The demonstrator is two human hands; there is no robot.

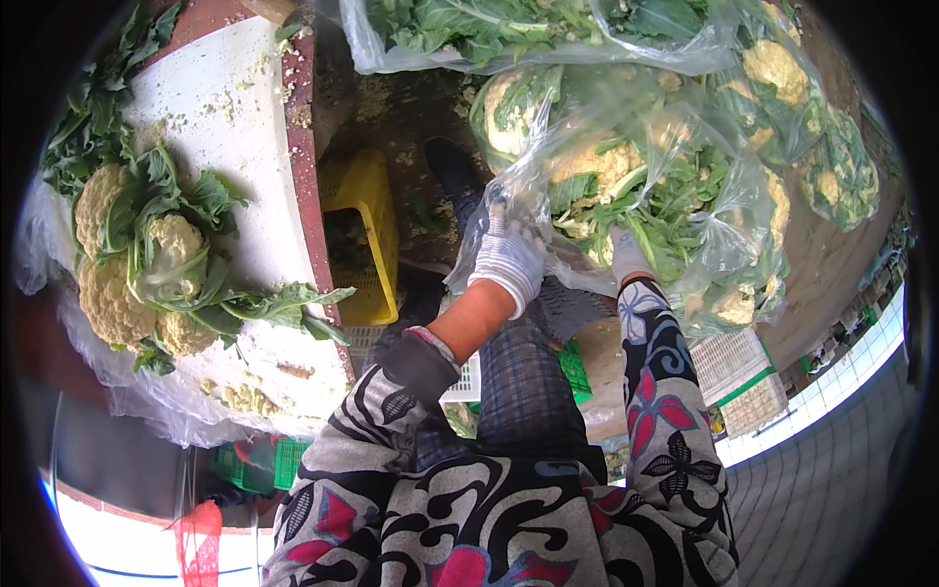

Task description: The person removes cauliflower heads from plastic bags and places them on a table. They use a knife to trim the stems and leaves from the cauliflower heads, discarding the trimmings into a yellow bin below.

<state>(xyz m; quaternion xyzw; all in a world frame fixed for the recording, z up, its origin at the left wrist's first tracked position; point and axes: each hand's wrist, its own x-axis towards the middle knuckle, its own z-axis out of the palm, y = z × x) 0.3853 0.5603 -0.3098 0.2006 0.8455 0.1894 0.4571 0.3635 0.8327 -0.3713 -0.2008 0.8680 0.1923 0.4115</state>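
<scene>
My left hand [509,259], in a white knit glove, is closed on the near left edge of a large clear plastic bag [577,117]. Inside the bag sit cream cauliflower heads [602,168] and loose green leaves [675,210]. My right hand [629,256], in a pale glove, reaches in at the bag's near side and touches the leaves. Its fingertips are hidden among them, so its grip does not show.
On the left, a white table [220,108] with a red edge bears several leafy cauliflowers [176,254] and scattered crumbs. A yellow crate [386,235] stands on the floor beside it. More filled bags [538,54] lie at the far side; a white crate [734,367] is at right.
</scene>
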